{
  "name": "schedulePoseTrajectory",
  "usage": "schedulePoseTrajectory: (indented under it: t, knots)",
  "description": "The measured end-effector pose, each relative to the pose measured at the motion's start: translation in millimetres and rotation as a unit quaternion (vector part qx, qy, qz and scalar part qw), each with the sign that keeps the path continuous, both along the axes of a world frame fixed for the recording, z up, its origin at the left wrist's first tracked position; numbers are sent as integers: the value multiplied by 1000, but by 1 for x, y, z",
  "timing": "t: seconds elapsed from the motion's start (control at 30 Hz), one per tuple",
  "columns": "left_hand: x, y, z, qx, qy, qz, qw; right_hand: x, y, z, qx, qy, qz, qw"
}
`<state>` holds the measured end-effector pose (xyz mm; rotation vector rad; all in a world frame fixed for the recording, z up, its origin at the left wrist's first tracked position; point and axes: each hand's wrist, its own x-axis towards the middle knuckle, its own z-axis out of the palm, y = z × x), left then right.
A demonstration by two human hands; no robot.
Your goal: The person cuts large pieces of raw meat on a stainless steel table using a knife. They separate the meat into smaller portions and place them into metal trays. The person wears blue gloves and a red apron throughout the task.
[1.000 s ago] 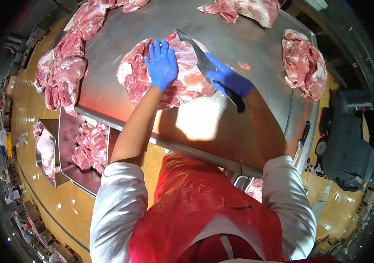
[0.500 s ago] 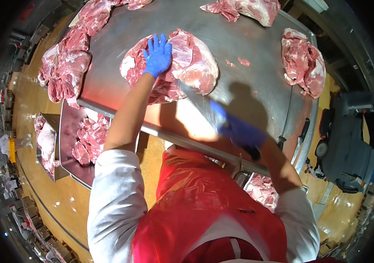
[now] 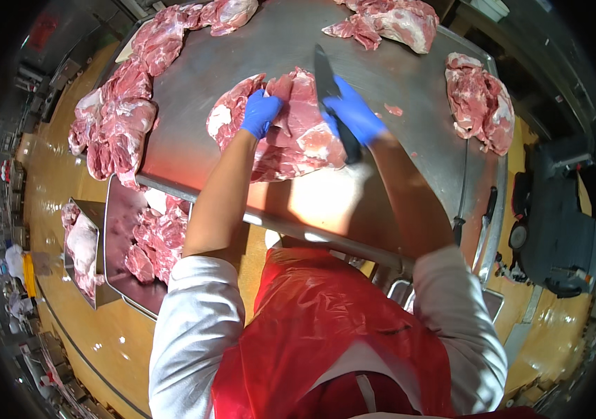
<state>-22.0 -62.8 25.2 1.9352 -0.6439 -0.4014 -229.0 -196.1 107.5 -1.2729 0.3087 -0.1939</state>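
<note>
A large raw cut of meat (image 3: 305, 133) lies on the steel table in front of me. My left hand (image 3: 262, 114), in a blue glove, is closed on a flap at the upper left part of this cut, its fingers curled round the flesh. At the cut's right side my right hand (image 3: 356, 117), gloved in blue too, grips a knife (image 3: 324, 73) with a long broad blade. The blade points away from me, along the meat's right edge, and the dark handle comes out below the hand. Whether the blade touches the meat I cannot tell.
More raw meat (image 3: 120, 115) lines the steel table's (image 3: 242, 45) left edge; other pieces lie at the far side and right (image 3: 480, 101). A second knife (image 3: 488, 209) and a sharpening steel (image 3: 461, 202) lie by the right edge. Meat-filled metal tubs (image 3: 118, 230) stand lower left; a grey wheeled machine (image 3: 560, 230) stands right.
My left hand has gone from lying flat on the meat to gripping a flap of it. My right hand with the knife has moved up and away from me to the meat's right side.
</note>
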Motion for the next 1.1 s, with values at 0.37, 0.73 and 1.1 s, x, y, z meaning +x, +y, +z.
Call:
schedulePoseTrajectory:
  t: [0.37, 0.73, 1.1]
  knots:
    - [1, 10, 10, -98, 407, -45, 907, 21, 78, -4, -240, 123, -76, 960]
    - [84, 48, -46, -125, 470, -44, 873, -69, 234, -21, -614, 385, -50, 687]
    - [63, 49, -20, -166, 104, -122, 973, 76, 111, -52, -585, 270, -159, 748]
